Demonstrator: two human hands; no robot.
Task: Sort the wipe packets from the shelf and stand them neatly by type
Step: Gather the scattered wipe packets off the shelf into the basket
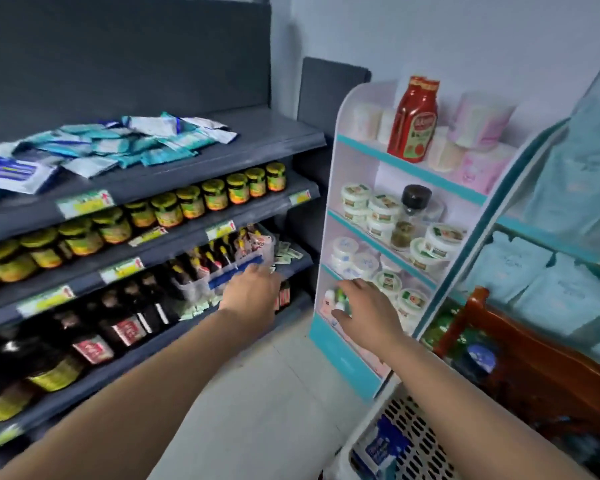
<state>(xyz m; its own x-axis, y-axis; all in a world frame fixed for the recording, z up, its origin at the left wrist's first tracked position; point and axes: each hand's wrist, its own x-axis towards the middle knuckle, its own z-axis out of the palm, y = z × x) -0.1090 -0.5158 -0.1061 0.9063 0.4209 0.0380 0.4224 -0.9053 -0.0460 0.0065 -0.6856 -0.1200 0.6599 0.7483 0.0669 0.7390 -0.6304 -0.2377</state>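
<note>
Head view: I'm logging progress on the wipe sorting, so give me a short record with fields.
wipe packets: loose heap lying flat on the top grey shelf, not yet stood up
left hand: stretched toward the clear bin, holding nothing
right hand: at the lowest tier of the white rack, over a small green-topped item; grip unclear

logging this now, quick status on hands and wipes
Left hand at clear bin, fingers straight. Right hand at white rack, grip unclear. Wipe packets heaped on top shelf.

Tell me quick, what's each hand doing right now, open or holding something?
Left hand: open, at the clear bin.
Right hand: cannot tell; fingers curve by a blurred green-white item.
</note>
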